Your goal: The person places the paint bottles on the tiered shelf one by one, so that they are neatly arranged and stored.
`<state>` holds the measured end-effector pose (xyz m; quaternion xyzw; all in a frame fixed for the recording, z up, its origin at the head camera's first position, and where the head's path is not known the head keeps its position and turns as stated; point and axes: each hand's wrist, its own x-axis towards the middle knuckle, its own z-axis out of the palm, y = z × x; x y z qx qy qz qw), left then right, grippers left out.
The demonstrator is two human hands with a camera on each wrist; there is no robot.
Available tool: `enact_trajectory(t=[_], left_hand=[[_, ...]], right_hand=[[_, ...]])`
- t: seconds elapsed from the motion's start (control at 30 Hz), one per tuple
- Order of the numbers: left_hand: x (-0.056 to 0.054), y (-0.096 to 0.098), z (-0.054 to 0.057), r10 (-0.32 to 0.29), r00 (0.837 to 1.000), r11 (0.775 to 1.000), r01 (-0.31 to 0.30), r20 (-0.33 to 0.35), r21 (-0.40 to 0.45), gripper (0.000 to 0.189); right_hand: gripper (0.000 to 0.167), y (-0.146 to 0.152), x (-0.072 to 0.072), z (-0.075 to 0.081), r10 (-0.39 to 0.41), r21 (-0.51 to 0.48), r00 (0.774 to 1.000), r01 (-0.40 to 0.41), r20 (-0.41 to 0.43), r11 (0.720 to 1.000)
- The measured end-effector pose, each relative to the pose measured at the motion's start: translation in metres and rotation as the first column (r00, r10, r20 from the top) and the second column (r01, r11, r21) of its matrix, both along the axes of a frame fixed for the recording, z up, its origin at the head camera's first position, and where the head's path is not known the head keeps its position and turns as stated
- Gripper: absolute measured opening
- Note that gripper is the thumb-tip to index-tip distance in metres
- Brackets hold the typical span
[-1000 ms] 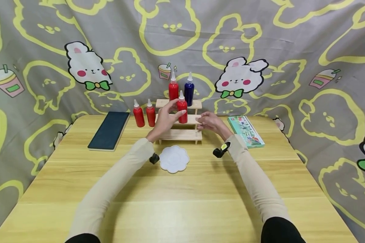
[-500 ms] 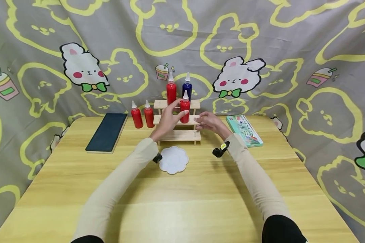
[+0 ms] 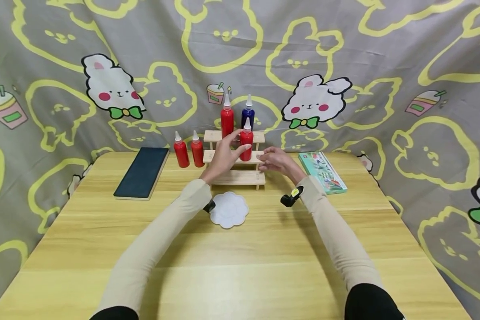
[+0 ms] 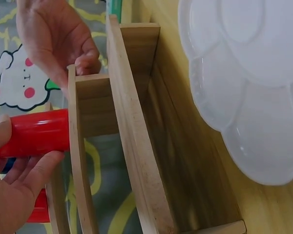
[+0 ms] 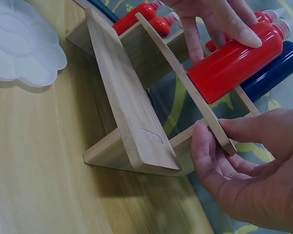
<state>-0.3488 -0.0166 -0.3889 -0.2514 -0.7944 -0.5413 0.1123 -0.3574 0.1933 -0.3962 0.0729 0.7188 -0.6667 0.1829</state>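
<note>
A red squeeze bottle with a white nozzle stands upright on the middle step of a small three-step wooden rack. My left hand grips it from the left, thumb and fingers around its body. In the right wrist view, the base of this bottle meets the step's surface. My right hand pinches the right end of that same step, thumb above and fingers beneath. Behind, the top step bears another red bottle and a dark blue bottle, partly covered by the held one.
Two red bottles stand on the table left of the rack. A white flower-shaped palette lies in front of it. At the left is a dark flat notebook-like block; a green box lies right. Patterned cloth hangs behind.
My left hand and the red bottle have shifted slightly right along the middle step. The right hand keeps its place at the step's end.
</note>
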Motion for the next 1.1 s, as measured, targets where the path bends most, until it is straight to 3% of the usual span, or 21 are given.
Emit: enact_trajectory(t=[0.2,0.57,0.83,1.1], left_hand=[[-0.001,0.0,0.001,0.002,1.0,1.0,-0.002,-0.011,-0.004,0.055],[0.002,0.001,-0.001,0.022,0.999,1.0,-0.023,-0.03,-0.013,0.055],[-0.003,0.001,0.006,0.03,0.999,1.0,-0.03,0.024,0.008,0.057],[0.009,-0.005,0.008,0.053,0.999,0.998,-0.053,0.01,0.024,0.061]], right_hand=[[0.053,0.0,-0.001,-0.002,-0.003,-0.008,1.0,0.003,0.001,1.0],[0.051,-0.003,0.003,0.002,-0.004,0.013,1.0,0.004,0.007,1.0],[0.053,-0.001,-0.004,0.006,-0.004,0.038,1.0,0.003,0.012,0.999],[0.046,0.001,-0.002,0.006,0.027,0.045,0.999,-0.028,0.017,0.999]])
